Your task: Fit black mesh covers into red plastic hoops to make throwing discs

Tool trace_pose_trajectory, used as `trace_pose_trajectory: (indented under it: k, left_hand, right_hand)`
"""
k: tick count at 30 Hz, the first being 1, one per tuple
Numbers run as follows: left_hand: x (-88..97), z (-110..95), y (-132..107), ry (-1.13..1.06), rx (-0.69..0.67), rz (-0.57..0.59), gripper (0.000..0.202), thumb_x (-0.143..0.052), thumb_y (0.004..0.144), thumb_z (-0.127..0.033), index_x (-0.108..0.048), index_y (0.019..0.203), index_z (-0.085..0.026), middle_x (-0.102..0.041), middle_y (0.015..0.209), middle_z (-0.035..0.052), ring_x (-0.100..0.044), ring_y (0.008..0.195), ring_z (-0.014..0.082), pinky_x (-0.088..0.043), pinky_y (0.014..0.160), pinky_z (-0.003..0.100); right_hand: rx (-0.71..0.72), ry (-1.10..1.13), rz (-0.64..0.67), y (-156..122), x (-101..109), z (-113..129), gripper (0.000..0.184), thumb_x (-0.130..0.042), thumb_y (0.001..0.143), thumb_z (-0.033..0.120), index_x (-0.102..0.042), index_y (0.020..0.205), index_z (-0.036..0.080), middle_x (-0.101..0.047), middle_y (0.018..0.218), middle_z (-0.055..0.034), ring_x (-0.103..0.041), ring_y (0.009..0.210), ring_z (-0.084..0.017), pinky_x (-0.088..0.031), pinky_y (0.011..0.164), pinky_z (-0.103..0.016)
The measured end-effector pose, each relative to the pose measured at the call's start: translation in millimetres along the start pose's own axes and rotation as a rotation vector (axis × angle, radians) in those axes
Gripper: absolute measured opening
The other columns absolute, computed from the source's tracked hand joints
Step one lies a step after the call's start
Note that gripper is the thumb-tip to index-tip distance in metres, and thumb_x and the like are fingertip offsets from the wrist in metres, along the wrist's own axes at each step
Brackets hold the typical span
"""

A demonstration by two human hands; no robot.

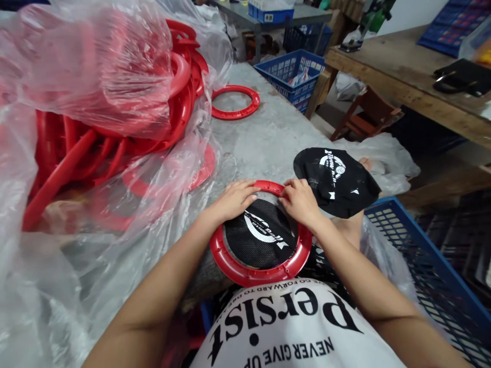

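A red plastic ring (pixel 253 273) lies at the near edge of a grey table (pixel 264 138), with a black mesh disc (pixel 261 235) bearing a white logo set inside it. My left hand (pixel 233 199) lies on the ring's far left rim, fingers pressed down on ring and mesh. My right hand (pixel 301 200) presses the far right rim, fingers curled on it. A second black printed disc (pixel 337 181) lies just right of my right hand.
A large clear plastic bag (pixel 88 102) of red rings fills the left. A lone red ring (pixel 235 102) lies farther back on the table. Blue crates stand at the right (pixel 425 266) and back (pixel 293 74). A wooden bench (pixel 406 76) and chair (pixel 368 115) are beyond.
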State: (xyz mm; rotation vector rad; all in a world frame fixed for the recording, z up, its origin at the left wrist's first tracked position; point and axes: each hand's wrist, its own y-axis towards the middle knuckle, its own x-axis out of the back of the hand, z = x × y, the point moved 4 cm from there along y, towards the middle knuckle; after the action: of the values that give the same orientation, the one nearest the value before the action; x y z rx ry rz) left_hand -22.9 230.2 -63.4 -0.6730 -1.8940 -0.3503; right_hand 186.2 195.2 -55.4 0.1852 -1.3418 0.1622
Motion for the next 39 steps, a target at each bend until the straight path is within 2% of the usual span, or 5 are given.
trace_pose_trajectory:
  k: [6, 18, 29, 35, 39]
  left_hand:
    - [-1.8, 9, -9, 0.024, 0.014, 0.004, 0.05, -0.031, 0.104, -0.046, -0.063, 0.134, -0.02, -0.058, 0.146, 0.0116, -0.046, 0.141, 0.0284, -0.034, 0.12, 0.05]
    - [-2.3, 0, -61, 0.045, 0.215, -0.161, 0.046, -0.032, 0.104, -0.04, -0.065, 0.127, -0.017, -0.067, 0.13, 0.012, -0.058, 0.124, 0.029, -0.044, 0.11, 0.049]
    - [13.0, -22, 1, -0.176, 0.203, -0.247, 0.038, -0.049, 0.094, -0.02, -0.065, 0.128, -0.015, -0.068, 0.131, 0.0119, -0.06, 0.123, 0.0258, -0.043, 0.111, 0.041]
    - [-5.2, -12, 37, -0.514, 0.329, -0.099, 0.025, -0.066, 0.082, -0.024, -0.071, 0.105, -0.017, -0.07, 0.078, 0.0003, -0.062, 0.068, 0.0167, -0.047, 0.067, 0.029]
    - [-2.2, -11, 42, -0.502, 0.406, -0.148, 0.008, -0.071, 0.076, -0.022, -0.067, 0.082, -0.018, -0.065, 0.071, -0.0029, -0.056, 0.064, 0.0135, -0.04, 0.062, 0.027]
  right_hand:
    - [0.032, -0.102, 0.188, -30, -5, -6, 0.021, -0.066, 0.089, 0.03, -0.076, 0.101, 0.016, -0.054, 0.146, -0.0163, -0.048, 0.126, -0.036, -0.046, 0.1, -0.049]
    - [0.138, -0.038, 0.085, 35, -8, -4, 0.026, -0.063, 0.092, 0.029, -0.076, 0.109, 0.014, -0.049, 0.151, -0.0171, -0.046, 0.132, -0.036, -0.042, 0.111, -0.05]
    - [0.303, 0.182, -0.071, 51, -5, 3, 0.01, -0.06, 0.09, 0.019, -0.07, 0.092, 0.018, -0.056, 0.142, -0.013, -0.047, 0.129, -0.03, -0.042, 0.111, -0.049]
    - [0.323, 0.266, -0.037, 55, 18, -2, 0.01, -0.063, 0.089, 0.023, -0.071, 0.093, 0.02, -0.057, 0.142, -0.0115, -0.048, 0.129, -0.03, -0.041, 0.11, -0.049]
    - [0.25, 0.445, -0.046, 68, 35, -18, 0.01, -0.063, 0.088, 0.023, -0.071, 0.093, 0.02, -0.066, 0.129, -0.0093, -0.056, 0.123, -0.026, -0.04, 0.11, -0.047]
